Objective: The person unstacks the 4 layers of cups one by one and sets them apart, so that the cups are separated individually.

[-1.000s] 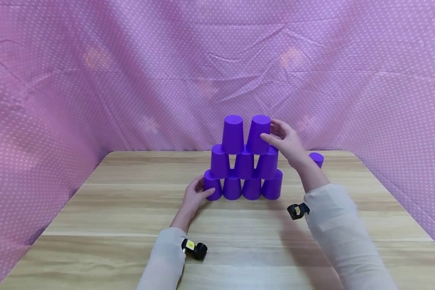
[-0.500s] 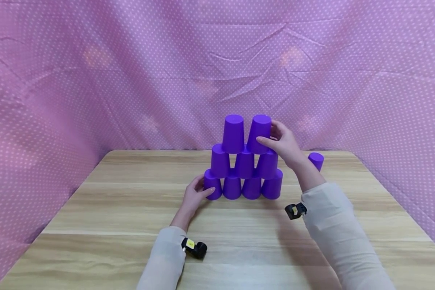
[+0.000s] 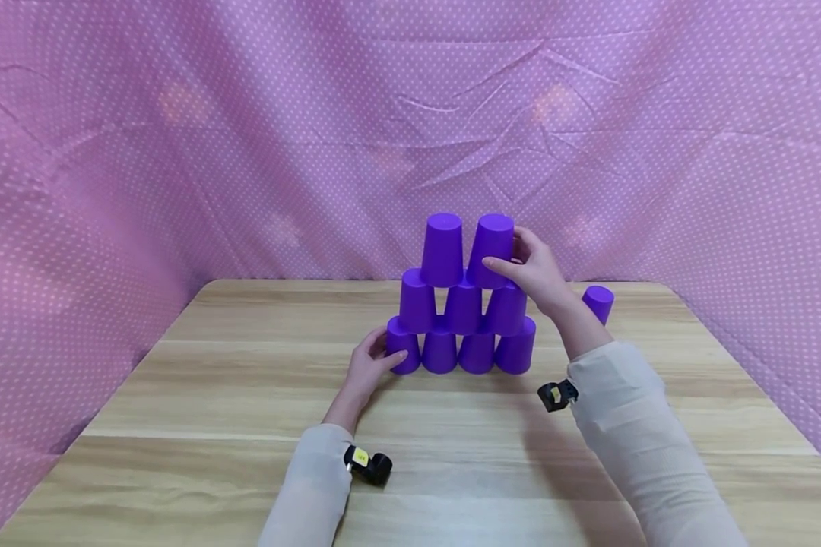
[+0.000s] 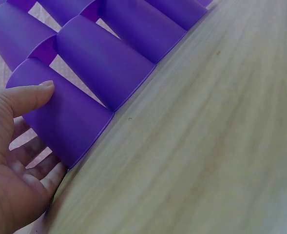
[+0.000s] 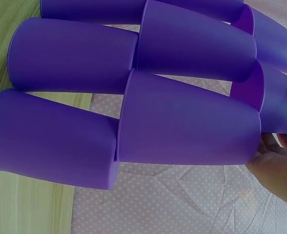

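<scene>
Purple cups stand upside down in a three-level stack on the table. My left hand (image 3: 367,368) grips the bottom row's leftmost cup (image 4: 67,117), its thumb on the front and its fingers round the far side. At the top level, my right hand (image 3: 537,270) holds the right cup (image 3: 490,247), thumb across its front and fingers behind it. That cup rests on two cups of the middle row. Beside it on the top level stands another cup (image 3: 442,251), slightly apart. In the right wrist view only part of the right hand (image 5: 279,168) shows.
One more purple cup (image 3: 598,304) is on the table to the right of the stack, partly hidden by the right forearm. A pink dotted cloth (image 3: 315,152) hangs behind the wooden table (image 3: 246,395) and along its sides.
My right thumb has slid a little left and down on the front of the top right cup. The left hand and the stack hold still; the head view tilts slightly.
</scene>
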Available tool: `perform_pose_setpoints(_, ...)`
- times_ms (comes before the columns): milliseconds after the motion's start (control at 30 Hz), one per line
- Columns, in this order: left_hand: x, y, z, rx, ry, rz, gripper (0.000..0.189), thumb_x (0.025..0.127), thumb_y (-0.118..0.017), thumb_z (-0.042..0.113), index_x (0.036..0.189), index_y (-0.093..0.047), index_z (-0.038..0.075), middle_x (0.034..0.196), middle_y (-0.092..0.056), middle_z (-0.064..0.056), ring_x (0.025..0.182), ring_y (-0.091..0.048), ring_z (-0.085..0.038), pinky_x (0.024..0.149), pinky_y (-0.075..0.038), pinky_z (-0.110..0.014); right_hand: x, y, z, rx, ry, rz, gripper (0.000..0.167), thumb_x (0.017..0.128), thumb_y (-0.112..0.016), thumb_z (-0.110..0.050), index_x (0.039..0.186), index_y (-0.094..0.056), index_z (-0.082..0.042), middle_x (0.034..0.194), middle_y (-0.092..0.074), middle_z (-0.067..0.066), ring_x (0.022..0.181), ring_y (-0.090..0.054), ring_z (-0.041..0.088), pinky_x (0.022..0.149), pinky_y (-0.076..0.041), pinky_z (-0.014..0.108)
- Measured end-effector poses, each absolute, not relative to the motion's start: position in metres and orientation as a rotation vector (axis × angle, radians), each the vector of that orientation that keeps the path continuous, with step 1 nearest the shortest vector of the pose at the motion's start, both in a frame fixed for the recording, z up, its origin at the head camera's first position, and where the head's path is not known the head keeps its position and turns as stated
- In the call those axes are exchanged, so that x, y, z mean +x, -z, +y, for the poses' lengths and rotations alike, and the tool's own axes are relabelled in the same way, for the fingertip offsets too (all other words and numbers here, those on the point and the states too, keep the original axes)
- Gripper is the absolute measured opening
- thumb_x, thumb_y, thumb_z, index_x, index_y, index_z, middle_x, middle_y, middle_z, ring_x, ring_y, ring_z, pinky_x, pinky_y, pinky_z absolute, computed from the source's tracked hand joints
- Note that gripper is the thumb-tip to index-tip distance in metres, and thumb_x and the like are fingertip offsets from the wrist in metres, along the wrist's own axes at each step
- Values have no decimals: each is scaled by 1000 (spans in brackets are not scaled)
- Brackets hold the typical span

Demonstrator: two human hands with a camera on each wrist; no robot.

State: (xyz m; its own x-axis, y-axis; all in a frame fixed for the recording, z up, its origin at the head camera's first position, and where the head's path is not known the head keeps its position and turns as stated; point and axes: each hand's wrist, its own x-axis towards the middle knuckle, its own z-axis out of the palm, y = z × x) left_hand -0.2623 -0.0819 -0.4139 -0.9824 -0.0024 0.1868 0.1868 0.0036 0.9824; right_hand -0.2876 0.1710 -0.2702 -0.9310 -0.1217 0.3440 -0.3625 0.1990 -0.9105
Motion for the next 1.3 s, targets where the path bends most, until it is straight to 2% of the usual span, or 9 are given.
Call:
perform_pose_setpoints(200,-273,428,-83,-169,2095,-2130,55,70,-66,-2,121,-44,-3,115,-48,-22,107,-44,-30,94,-35,-34,-286,269,171,461,-1822,-2265,59,76,-65,-9,126,-36,0,114,-48,21,104,-46,27,90,-38,35)
perform_pose_setpoints(467,-273,431,-83,-171,2108,-2114,54,70,-66,-3,120,-45,-3,113,-50,-21,106,-45,-29,93,-36,-33,-279,266,178,454,-1781,-2214,56,77,-64,-10,125,-37,1,110,-49,18,99,-48,22,89,-39,35)
perform_pose_setpoints(900,-277,431,-84,-174,2129,-2115,55,70,-66,-2,121,-44,-2,116,-48,-21,108,-44,-29,94,-34,-33,-261,254,213,366,-1707,-2219,58,77,-64,-14,126,-36,-2,116,-47,19,104,-46,22,90,-38,34)
perform_pose_setpoints(1100,-275,430,-84,-175,2115,-2124,55,70,-66,-2,121,-45,-1,115,-49,-19,107,-44,-28,94,-35,-33,-255,258,227,368,-1684,-2220,55,77,-65,-15,125,-38,-3,112,-50,13,101,-48,17,88,-40,31)
perform_pose_setpoints(1300,-274,429,-84,-171,2115,-2131,55,70,-66,-2,121,-45,-1,116,-48,-20,108,-43,-29,94,-34,-33,-246,264,239,332,-1617,-2243,54,78,-64,-15,124,-39,-3,109,-52,8,99,-49,13,89,-39,33)
